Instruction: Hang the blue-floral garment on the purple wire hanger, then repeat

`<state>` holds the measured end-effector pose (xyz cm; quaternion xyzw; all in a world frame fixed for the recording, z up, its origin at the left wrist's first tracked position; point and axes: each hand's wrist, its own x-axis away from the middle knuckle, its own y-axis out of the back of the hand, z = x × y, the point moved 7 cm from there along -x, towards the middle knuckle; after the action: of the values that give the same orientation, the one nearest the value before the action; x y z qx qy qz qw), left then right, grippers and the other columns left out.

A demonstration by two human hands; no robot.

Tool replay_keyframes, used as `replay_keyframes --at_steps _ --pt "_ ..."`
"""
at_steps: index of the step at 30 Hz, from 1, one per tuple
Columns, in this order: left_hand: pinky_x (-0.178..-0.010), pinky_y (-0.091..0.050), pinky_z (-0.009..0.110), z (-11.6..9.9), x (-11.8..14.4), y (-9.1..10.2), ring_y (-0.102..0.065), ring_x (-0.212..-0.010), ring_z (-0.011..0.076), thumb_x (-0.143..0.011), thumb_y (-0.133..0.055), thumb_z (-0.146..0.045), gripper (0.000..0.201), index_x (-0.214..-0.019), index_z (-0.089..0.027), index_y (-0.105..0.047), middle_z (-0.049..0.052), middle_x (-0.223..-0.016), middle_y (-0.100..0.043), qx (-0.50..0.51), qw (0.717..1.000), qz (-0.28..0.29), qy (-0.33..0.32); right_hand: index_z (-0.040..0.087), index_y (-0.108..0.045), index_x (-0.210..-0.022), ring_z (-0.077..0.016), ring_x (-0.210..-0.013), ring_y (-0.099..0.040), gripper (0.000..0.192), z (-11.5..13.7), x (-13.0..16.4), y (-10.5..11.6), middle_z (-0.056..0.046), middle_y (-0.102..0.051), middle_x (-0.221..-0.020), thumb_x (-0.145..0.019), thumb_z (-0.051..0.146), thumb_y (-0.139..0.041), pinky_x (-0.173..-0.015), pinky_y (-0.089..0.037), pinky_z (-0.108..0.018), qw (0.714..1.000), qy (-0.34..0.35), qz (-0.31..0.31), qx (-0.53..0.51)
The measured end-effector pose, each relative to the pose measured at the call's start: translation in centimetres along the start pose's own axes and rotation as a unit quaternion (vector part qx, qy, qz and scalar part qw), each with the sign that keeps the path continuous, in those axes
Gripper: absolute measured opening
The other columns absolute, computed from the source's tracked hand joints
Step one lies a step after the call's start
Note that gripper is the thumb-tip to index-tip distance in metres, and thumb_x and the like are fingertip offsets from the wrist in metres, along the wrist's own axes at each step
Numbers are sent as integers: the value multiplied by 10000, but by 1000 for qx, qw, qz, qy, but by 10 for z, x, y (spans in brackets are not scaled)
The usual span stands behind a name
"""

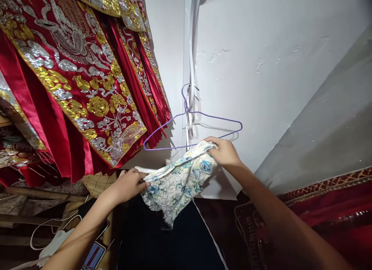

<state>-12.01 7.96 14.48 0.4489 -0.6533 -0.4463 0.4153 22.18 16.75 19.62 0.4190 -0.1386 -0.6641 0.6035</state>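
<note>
White wall (276, 68), thin wire hanger (203, 118), floral cloth (177, 180)

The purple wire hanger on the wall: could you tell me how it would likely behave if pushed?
The purple wire hanger looks thin, so probably light and bendy. It hangs by its hook alone, so it would likely swing.

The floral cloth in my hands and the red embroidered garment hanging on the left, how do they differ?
The floral cloth is pale with blue and green flowers; the red embroidered garment is deep red with gold and silver motifs. The floral cloth is bunched between the left hand and right hand; the red garment hangs untouched, pleated. Both are patterned fabric.
</note>
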Motion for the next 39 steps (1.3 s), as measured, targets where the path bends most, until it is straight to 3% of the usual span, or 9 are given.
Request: replay_keyframes --at_steps 7,13,19,23,26,31,35,37,39 --pt "-1167 -343 520 -24 -9 60 -453 -1376 315 -1000 -424 -390 368 -1002 -190 -733 130 -1442 -577 31 966 -228 -120 235 -803 -937 -248 -824 -705 379 8 7 28 -19 -799 -883 -681 127 -545 -676 -462 -286 1000 8 4 -2" --pt "-1125 -408 454 -58 -2 104 -521 -1331 268 -1012 -409 -280 237 -961 -195 -625 116 -1404 -579 120 908 -361 -174 200 -782 -913 -239 -854 -698 416 32 24 11 -20 -787 -882 -637 95 -490 -674 -466 -271 992 56 75 -79" --pt "-951 -508 375 -71 -28 131 -656 -1072 233 -994 -482 -261 334 -1317 -192 -527 100 -1181 -681 113 906 -372 -168 204 -769 -914 -198 -758 -650 421 42 32 -1 -2 -761 -841 -617 111 -485 -601 -416 -253 982 32 149 -111" --pt "-962 -484 385 -90 -45 134 -635 -1072 245 -1013 -435 -243 338 -1302 -163 -592 115 -1148 -673 61 897 -391 -196 189 -778 -924 -196 -793 -640 443 49 34 3 -16 -751 -877 -605 101 -483 -624 -430 -248 980 44 152 -124" --pt "-897 -491 368 -88 -55 136 -644 -973 237 -1009 -424 -231 292 -1171 -160 -657 99 -1043 -690 74 888 -418 -178 206 -746 -1180 -180 -778 -627 585 48 37 14 -28 -718 -930 -660 105 -500 -627 -447 -247 983 51 106 -138" --pt "-811 -475 350 -85 -62 131 -617 -891 233 -993 -409 -208 256 -1063 -182 -653 85 -950 -660 58 898 -398 -179 201 -297 -1602 -168 -681 -628 961 1 31 73 -27 -631 -892 -706 179 -646 -564 -456 -244 980 -2 -145 -136" --pt "-831 -473 379 -88 -63 131 -578 -916 245 -991 -417 -223 237 -1023 -195 -650 95 -971 -603 36 901 -386 -194 175 -751 -1170 -203 -732 -642 472 -34 10 113 -68 -685 -849 -705 241 -700 -604 -479 -285 985 -25 -141 -101" --pt "-884 -463 420 -83 -61 138 -544 -984 268 -991 -438 -247 226 -1000 -204 -659 109 -995 -565 29 887 -424 -181 180 -795 -841 -205 -707 -646 190 -36 0 117 -74 -705 -777 -693 292 -753 -602 -476 -299 988 -35 -45 -145" --pt "-962 -428 463 -75 -58 147 -504 -1079 292 -988 -460 -270 213 -948 -209 -659 117 -1019 -539 29 865 -477 -152 159 -767 -732 -196 -652 -654 217 -27 -2 108 -89 -715 -732 -689 370 -787 -590 -474 -314 966 -68 73 -238"
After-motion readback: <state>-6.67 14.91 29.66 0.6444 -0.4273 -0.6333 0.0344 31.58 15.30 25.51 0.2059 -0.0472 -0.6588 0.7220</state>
